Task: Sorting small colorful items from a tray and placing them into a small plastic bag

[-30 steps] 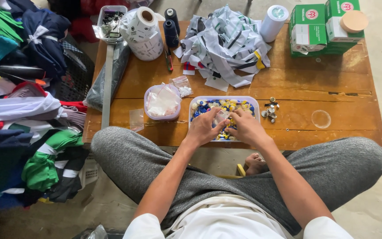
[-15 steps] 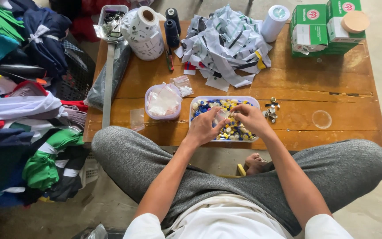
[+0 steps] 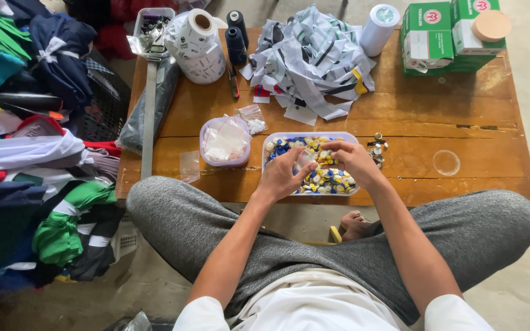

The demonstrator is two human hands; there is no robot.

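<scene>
wooden counter [image 3: 437, 116] fills the upper middle of the head view, person seated in front with grey trouser knees [image 3: 203, 227] against its near edge. heap of folded clothes [image 3: 26, 153] off the counter's left side. pile of grey and white fabric strips [image 3: 314, 58] at the back centre, green cartons [image 3: 443, 34] at the back right with a round tan lid [image 3: 492, 24] on top. big white roll [image 3: 199, 46] back left, two dark thread cones [image 3: 236, 37] just beside it, a smaller white roll [image 3: 380, 27] right of the strip pile. clear rectangular tray of small blue, yellow and white pieces [image 3: 332, 178] sits at the near edge, centre. round tub with a plastic bag inside [image 3: 224, 142] just left of the tray. left hand [image 3: 283, 175] and right hand [image 3: 354, 160] both over the tray, close together; left grip pinched closed on a small clear bag [image 3: 305, 160], right grip curled with fingertips closed at the bag's top edge, what it pinches i cannot tell. few small metal bits [image 3: 378, 150] just right of the tray. faint ring mark [image 3: 446, 162] further right.
</scene>
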